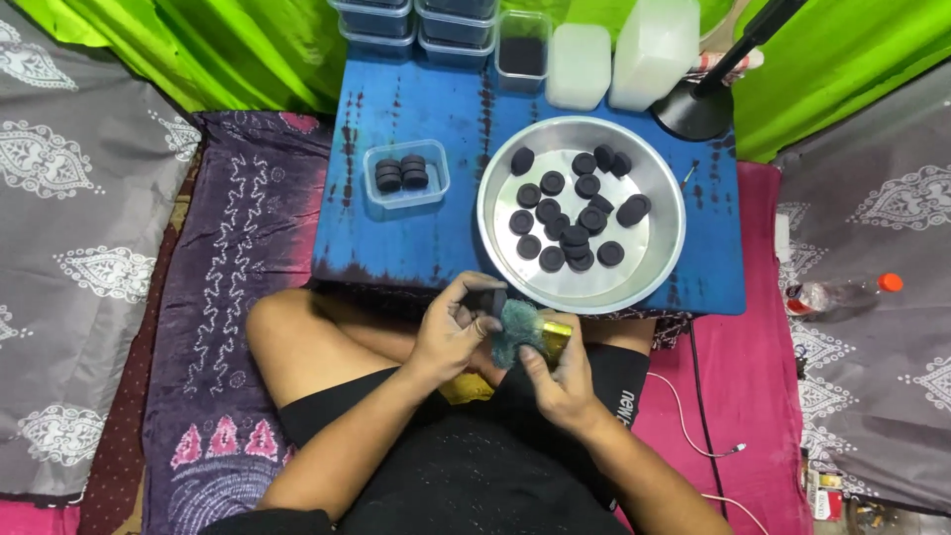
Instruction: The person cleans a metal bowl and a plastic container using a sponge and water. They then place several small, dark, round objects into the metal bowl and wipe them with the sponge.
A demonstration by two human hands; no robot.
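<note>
Item: small black round disc [488, 298], pinched in my left hand [451, 330] at the tray's 7 o'clock. My right hand [557, 379] grips a blue-green scouring pad [517, 332]. Step: scrubbing; next needs firm, even rubbing.

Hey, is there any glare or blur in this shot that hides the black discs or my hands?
Head view: soft glare on the metal tray rim, the discs stay sharp; even lighting, faint shadows; left hand and right hand slightly soft.
</note>
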